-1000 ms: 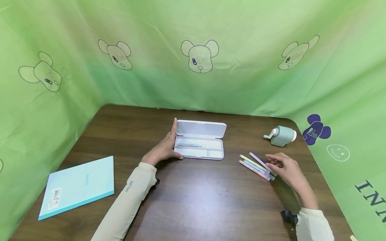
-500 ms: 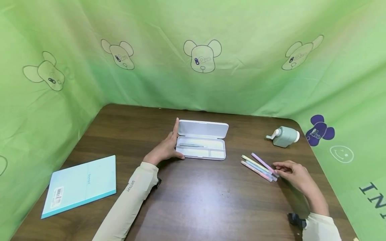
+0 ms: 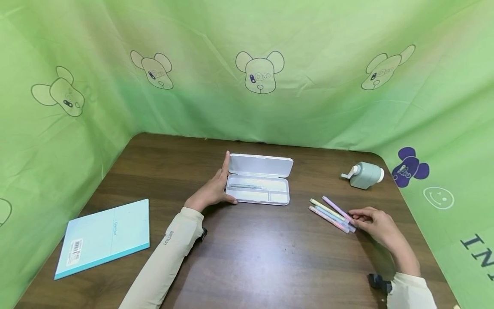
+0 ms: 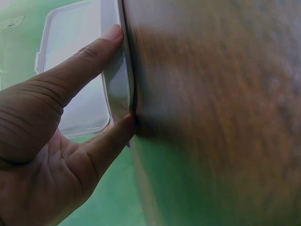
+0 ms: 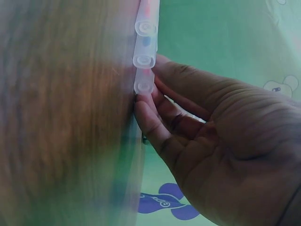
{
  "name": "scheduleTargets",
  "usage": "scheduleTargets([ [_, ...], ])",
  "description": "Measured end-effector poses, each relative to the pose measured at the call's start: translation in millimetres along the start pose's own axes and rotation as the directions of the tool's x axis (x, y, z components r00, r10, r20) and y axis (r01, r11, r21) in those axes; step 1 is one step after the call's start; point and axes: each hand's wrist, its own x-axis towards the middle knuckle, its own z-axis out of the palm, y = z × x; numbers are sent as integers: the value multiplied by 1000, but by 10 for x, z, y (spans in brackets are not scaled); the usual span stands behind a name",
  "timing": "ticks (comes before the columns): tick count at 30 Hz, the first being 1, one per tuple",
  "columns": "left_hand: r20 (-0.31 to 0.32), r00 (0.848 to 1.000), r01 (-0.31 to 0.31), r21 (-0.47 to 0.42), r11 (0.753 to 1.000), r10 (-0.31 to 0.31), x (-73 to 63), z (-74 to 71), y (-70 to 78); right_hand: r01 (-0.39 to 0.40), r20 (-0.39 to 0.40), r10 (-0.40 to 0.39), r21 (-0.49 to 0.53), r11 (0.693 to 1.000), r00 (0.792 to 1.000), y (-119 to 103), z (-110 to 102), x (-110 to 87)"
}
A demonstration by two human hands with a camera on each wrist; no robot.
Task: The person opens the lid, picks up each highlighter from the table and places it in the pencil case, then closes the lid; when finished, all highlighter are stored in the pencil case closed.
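Observation:
An open white pencil case [image 3: 260, 166] stands mid-table with its lid raised; a slim pen [image 3: 245, 186] lies in its rear compartment. My left hand [image 3: 210, 192] holds the case's left end, thumb at the front and a finger stretched up beside the lid. The left wrist view shows the thumb and a lower fingertip against the case wall [image 4: 117, 80]. On the right, my right hand [image 3: 380, 225] pinches the near end of a purple pen [image 3: 335, 207]. Beside that pen lie a yellow pen [image 3: 319, 204], a blue pen [image 3: 325, 213] and a pink pen [image 3: 324, 217], bunched together.
A pale blue notebook [image 3: 104, 238] lies at the table's left. Toward the back right corner rests a grey-green bottle-like object [image 3: 366, 175] with a white crank handle. Green printed cloth [image 3: 200, 86] hangs around the table's back and sides.
My right hand has shifted slightly right and nearer, its fingertips now at the pens' near ends. The head view has turned a little. The left hand keeps its hold on the case.

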Motion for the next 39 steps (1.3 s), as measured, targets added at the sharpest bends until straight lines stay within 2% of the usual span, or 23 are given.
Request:
scheduleTargets([
  [1, -6, 1000, -12, 10, 1000, 12, 27, 16, -59, -5, 3, 5, -2, 1000, 1000, -4, -2, 5],
  [6, -3, 1000, -28, -4, 1000, 28, 21, 3, -53, -48, 25, 49, -13, 999, 999, -24, -5, 18],
  [7, -8, 999, -39, 7, 999, 39, 40, 14, -97, -56, 28, 56, -15, 998, 998, -26, -5, 18],
  [8, -3, 999, -33, -5, 999, 33, 12, -3, -40, -61, 30, 61, -16, 998, 998, -27, -5, 18],
  [13, -1, 1000, -17, 14, 1000, 17, 7, 7, -41, -65, 23, 65, -7, 998, 998, -18, 7, 23],
  [14, 4, 1000, -2, 7, 1000, 2, -18, -4, 8, -60, 12, 60, -4, 998, 998, -17, 14, 21],
  [19, 5, 1000, 13, 14, 1000, -13, -16, 0, 9, 5, -99, -3, 25, 1000, 995, -15, 70, 18],
  [23, 9, 1000, 3, 1, 1000, -3, -7, -10, 9, 89, -198, -78, 49, 995, 977, -56, 107, 89],
  [28, -4, 999, -32, 10, 999, 32, 41, -2, -101, 179, -266, -145, 108, 978, 953, -209, 168, 279],
  [33, -4, 999, -44, 7, 999, 44, 52, 8, -126, 256, -276, -208, 147, 956, 938, -412, 289, 493],
  [35, 6, 1000, -27, -2, 1000, 27, 38, 1, -74, 274, -256, -231, 147, 950, 939, -491, 346, 578],
  [37, -8, 1000, -28, -2, 1000, 28, 93, 46, -181, 283, -227, -247, 140, 949, 942, -573, 401, 668],
  [39, -4, 1000, -8, -3, 1000, 8, 83, 40, -117, 275, -185, -247, 148, 950, 951, -664, 445, 751],
])
